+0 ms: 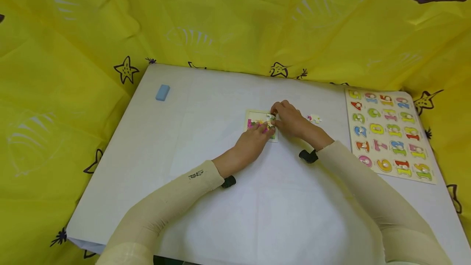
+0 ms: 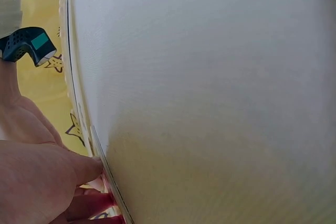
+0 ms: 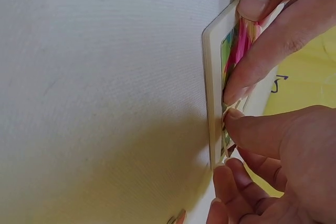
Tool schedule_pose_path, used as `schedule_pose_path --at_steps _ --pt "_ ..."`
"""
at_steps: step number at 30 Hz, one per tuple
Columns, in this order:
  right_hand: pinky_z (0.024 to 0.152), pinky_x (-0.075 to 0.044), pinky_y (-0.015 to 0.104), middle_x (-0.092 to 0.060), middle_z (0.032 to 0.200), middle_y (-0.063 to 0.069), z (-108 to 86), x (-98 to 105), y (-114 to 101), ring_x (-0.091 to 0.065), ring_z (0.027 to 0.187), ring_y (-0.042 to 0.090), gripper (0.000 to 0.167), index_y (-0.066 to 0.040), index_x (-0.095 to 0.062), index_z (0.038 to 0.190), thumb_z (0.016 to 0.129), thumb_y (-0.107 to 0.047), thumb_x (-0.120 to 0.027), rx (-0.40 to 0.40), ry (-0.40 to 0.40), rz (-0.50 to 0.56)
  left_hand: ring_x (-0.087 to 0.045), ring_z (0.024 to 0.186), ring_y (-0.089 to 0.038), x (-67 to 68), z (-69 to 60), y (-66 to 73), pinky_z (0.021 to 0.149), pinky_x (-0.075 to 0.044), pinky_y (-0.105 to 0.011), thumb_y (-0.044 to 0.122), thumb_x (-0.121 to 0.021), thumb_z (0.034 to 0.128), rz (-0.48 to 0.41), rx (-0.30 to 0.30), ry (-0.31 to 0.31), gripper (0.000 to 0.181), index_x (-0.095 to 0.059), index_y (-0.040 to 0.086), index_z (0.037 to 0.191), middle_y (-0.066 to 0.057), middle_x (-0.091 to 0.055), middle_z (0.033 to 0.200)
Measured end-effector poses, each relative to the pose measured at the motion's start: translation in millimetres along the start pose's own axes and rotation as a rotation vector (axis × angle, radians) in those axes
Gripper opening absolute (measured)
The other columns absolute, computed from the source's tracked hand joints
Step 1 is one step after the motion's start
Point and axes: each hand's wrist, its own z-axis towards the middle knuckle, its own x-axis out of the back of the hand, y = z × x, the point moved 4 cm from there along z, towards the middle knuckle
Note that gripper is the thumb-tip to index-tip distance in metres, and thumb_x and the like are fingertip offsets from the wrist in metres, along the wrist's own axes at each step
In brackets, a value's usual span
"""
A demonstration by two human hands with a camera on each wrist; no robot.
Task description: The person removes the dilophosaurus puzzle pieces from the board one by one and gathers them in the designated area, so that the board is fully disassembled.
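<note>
My left hand (image 1: 251,144) rests extended fingers on the puzzle board (image 1: 256,111); at its far-right corner my right hand (image 1: 290,121) pinches a puzzle piece (image 1: 270,117), which I judge light, stiff and slightly slippery, best held by its edges.

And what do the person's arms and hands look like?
The left sleeve and right sleeve are beige and long; the left bears a dark marking near its cuff. A black device sits at each wrist, the right one with a green patch. Both hands are bare.
</note>
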Motion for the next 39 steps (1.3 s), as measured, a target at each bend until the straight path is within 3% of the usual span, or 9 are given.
schedule_pose_path --at_steps 10,19,24,31,39 --pt "0.097 -0.04 0.057 -0.053 0.123 0.021 3.6 3 4 -0.051 0.116 0.036 0.033 0.002 -0.053 0.128 0.102 -0.01 -0.069 0.002 -0.011 0.026 -0.057 0.141 -0.034 0.2 0.6 0.0 0.1 -0.058 -0.041 0.004 -0.057 0.1079 0.004 -0.001 0.004 0.047 -0.058 0.018 0.152 -0.014 -0.053 0.158" --pt "0.094 -0.049 0.052 -0.058 0.109 0.021 -1.5 8 7 -0.058 0.101 0.035 0.021 0.005 -0.067 0.118 0.1 -0.005 -0.069 0.073 0.101 0.064 -0.055 0.142 -0.034 1.1 0.6 0.6 0.1 -0.058 -0.041 0.005 -0.054 0.1091 -0.004 0.005 -0.005 0.045 -0.058 0.018 0.152 -0.014 -0.052 0.159" --pt "0.094 -0.052 0.052 -0.064 0.11 0.021 -13.6 21 14 -0.063 0.104 0.037 0.019 0.003 -0.072 0.12 0.105 -0.006 -0.064 0.129 0.14 0.116 -0.056 0.141 -0.034 1.1 0.5 1.0 0.101 -0.058 -0.041 0.004 -0.054 0.1088 -0.014 0.004 0.001 0.045 -0.059 0.017 0.152 -0.014 -0.053 0.157" --pt "0.093 -0.053 0.055 -0.069 0.119 0.022 -38.4 55 44 -0.065 0.111 0.039 0.029 0.002 -0.068 0.131 0.11 -0.015 -0.058 0.023 0.132 0.157 -0.058 0.139 -0.034 -0.3 0.8 1.1 0.105 -0.056 -0.041 0.003 -0.054 0.1085 -0.03 0.002 0.024 0.044 -0.061 0.016 0.15 -0.015 -0.056 0.155" --pt "0.093 -0.048 0.054 -0.064 0.123 0.026 -67.6 85 99 -0.058 0.115 0.041 0.036 0.001 -0.062 0.132 0.111 -0.027 -0.055 -0.146 0.148 0.158 -0.059 0.139 -0.034 -1.4 0.7 0.0 0.103 -0.057 -0.042 0.002 -0.054 0.1083 -0.033 0.002 0.032 0.043 -0.061 0.014 0.149 -0.015 -0.057 0.154"
